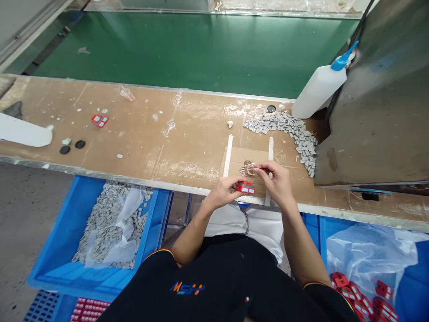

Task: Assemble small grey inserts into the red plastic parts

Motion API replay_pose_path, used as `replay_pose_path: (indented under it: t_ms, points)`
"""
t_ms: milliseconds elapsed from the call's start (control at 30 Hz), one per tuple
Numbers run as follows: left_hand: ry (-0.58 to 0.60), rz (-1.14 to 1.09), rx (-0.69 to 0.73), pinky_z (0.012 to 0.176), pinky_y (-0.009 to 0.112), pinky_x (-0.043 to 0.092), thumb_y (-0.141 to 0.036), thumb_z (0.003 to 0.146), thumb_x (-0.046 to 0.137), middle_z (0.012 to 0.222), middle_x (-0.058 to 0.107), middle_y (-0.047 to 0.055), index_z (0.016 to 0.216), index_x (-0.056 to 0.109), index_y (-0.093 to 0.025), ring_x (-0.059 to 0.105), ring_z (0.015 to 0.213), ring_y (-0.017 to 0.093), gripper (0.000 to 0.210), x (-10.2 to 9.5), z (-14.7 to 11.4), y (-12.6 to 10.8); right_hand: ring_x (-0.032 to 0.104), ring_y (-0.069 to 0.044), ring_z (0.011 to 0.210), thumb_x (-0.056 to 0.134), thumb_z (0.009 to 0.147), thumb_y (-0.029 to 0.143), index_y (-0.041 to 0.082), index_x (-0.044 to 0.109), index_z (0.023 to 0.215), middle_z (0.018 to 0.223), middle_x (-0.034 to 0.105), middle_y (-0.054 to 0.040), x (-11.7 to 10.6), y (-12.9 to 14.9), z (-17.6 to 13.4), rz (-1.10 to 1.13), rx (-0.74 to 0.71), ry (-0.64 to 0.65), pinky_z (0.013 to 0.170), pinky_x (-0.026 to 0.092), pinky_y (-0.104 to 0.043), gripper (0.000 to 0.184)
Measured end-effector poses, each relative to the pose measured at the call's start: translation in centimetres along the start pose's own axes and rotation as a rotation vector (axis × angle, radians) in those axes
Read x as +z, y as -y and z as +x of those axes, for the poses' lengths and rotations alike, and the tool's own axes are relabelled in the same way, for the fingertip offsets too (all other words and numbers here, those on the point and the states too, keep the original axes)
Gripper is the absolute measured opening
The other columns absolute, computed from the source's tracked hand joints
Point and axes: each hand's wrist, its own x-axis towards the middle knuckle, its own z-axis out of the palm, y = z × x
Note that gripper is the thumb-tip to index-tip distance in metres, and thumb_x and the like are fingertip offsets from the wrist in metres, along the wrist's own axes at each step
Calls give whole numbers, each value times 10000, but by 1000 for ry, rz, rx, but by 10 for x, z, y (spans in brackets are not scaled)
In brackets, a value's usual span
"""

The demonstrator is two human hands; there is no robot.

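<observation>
My left hand (224,193) is closed on a small red plastic toy part (246,187) with pale window patches, near the table's front edge. Just above it, my right hand (276,179) pinches a thin, pale ring (250,169) between thumb and fingertips. Under the ring, a few small dark metal pieces (243,171), perhaps springs, lie on a cardboard pad (236,154). White tape strips (228,156) run along the pad's two sides.
Grey tiles (284,123) curve round the pad's right, near a white bottle (318,91) and a metal box (375,112). Another red part (99,120) sits at left. A green conveyor belt (187,53) lies behind; blue bins (50,264) flank me, holding grey tiles and red parts.
</observation>
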Motion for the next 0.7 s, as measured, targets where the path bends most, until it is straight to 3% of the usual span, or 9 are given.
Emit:
replay_pose_path:
  t_ms: [367,700]
  points:
    - [-21,-23,-22,731,242,594,-131,815,657,917,764,55,1050,717,-137,703,758,135,243,2,-2,1,674,-189,744,716,833,321,218,715,789,775,724,-26,-12,8,-29,110,14,-332,702,539,-331,111]
    - [-27,55,-15,706,227,585,-122,824,670,899,768,48,1036,719,-140,704,756,136,218,3,-2,0,663,-201,723,687,864,346,230,700,784,757,713,-36,-1,5,-53,94,34,-259,658,527,-337,142]
